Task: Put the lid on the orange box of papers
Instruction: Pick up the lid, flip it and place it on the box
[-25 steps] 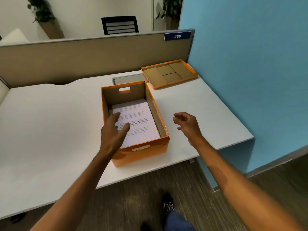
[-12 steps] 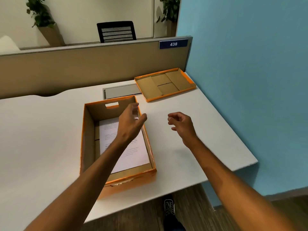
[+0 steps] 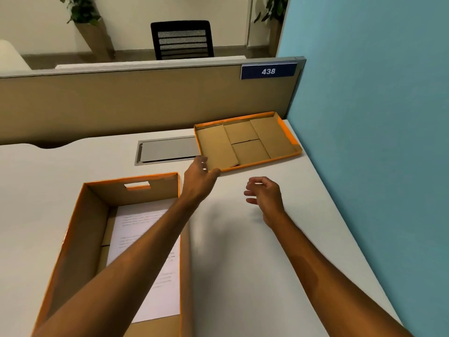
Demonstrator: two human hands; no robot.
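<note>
Office, white desk [image 3: 267, 263], partition [image 3: 121, 103] with 438 plate [image 3: 268, 71], mesh chair [image 3: 182, 40] behind

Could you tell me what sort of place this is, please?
Most likely an open-plan office. A white desk backs onto a beige cubicle partition bearing a number plate reading 438, with a black office chair beyond it.

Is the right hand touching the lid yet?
Apart. The head view shows the right hand hovering open over bare desk, with white surface plainly visible between its fingers and the near edge of the upturned lid.
</note>
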